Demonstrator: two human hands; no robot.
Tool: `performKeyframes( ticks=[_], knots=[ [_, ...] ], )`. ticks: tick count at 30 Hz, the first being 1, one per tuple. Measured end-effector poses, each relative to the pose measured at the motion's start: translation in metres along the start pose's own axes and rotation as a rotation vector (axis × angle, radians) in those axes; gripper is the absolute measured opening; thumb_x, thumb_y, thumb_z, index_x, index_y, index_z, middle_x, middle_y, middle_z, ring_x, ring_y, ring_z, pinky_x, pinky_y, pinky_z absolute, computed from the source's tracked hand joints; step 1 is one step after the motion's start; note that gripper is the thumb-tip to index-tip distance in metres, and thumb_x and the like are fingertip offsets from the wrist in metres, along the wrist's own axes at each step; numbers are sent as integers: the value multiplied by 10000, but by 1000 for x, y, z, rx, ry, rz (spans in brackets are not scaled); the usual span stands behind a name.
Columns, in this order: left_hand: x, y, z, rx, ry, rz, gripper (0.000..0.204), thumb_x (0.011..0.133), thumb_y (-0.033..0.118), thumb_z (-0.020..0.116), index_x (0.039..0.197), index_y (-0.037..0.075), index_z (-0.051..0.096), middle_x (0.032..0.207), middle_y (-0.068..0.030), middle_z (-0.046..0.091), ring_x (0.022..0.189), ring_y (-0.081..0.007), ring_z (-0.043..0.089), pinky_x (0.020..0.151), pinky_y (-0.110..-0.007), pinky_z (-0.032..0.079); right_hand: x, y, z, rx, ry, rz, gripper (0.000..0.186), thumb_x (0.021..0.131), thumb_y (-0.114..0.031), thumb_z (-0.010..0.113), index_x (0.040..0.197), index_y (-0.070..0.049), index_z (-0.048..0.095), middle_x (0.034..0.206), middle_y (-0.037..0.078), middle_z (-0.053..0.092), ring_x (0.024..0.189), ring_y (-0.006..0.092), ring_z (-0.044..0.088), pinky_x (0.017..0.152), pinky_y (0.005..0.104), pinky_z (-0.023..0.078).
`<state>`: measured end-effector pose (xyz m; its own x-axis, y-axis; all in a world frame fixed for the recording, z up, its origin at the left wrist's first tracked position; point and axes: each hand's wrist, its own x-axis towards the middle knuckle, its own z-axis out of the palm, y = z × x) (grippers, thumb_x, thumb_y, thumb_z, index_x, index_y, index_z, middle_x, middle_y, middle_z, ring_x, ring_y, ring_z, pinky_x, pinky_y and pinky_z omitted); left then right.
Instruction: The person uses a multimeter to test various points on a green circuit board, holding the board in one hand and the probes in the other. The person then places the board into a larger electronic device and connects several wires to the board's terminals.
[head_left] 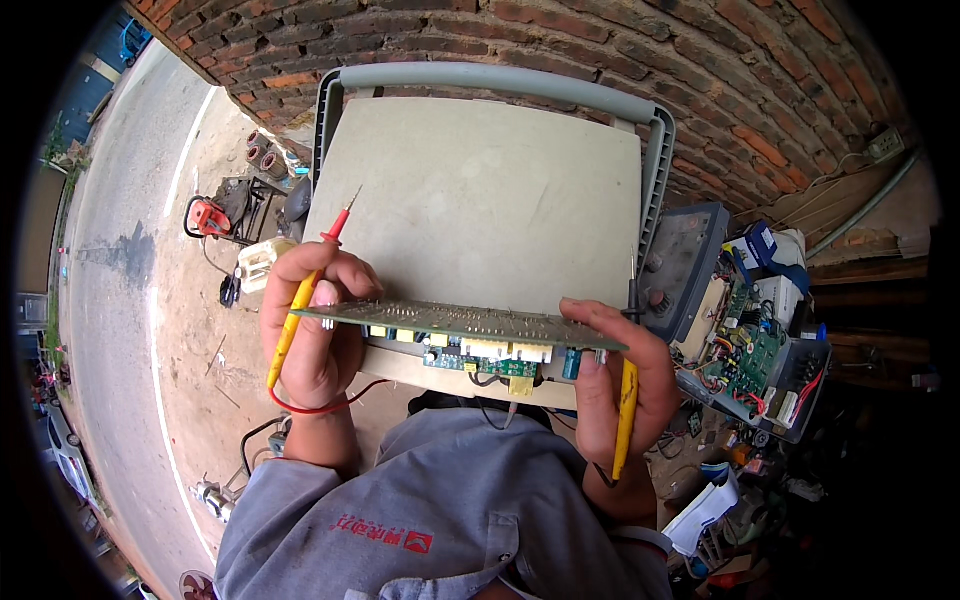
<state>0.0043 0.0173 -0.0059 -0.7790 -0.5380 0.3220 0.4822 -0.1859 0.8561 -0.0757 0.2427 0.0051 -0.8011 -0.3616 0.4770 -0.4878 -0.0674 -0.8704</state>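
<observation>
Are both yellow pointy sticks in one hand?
No, the left hand holds the red-tipped yellow stick, the right hand the black-tipped yellow stick.

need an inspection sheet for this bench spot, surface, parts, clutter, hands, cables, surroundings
Surface: flat light-grey top, faintly marked, with a grey rail along its far side
Parts: circuit board held up, pins on its upper face, components below; red-tipped probe; black-tipped probe
Clutter: opened unit with exposed electronics at right; papers lower right; white jug on the ground at left
Hands: left hand grips the board's left end and the red-tipped probe; right hand grips its right end and the black-tipped probe
Cables: red lead curves from the red-tipped probe
Surroundings: brick wall ahead, road at left
</observation>
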Motion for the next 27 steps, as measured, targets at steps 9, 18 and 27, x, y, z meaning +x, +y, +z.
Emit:
performKeyframes(
  ticks=[9,18,27],
  knots=[
    [0,1,-1,7,-4,0,300,948,119,528,1214,-20,519,874,-145,595,811,-208,563,749,-323,465,1,-1,0,-19,-8,-4,287,831,73,576,1118,70,553,1058,261,663,995,337,666,912,386,501],
    [0,0,-1,-16,-13,-5,318,964,110,509,1254,-22,500,901,-145,603,817,-198,574,751,-315,474,0,-2,-1,-25,-11,9,287,830,78,554,1117,70,554,1065,257,666,1011,339,662,936,394,488],
    [-2,-1,-1,-11,64,-35,424,971,144,532,1353,-19,450,950,-129,593,814,-170,575,754,-289,489,1,-4,0,-56,-13,18,282,835,70,551,1117,67,553,1071,256,668,1018,330,662,940,392,486]
  ],
)
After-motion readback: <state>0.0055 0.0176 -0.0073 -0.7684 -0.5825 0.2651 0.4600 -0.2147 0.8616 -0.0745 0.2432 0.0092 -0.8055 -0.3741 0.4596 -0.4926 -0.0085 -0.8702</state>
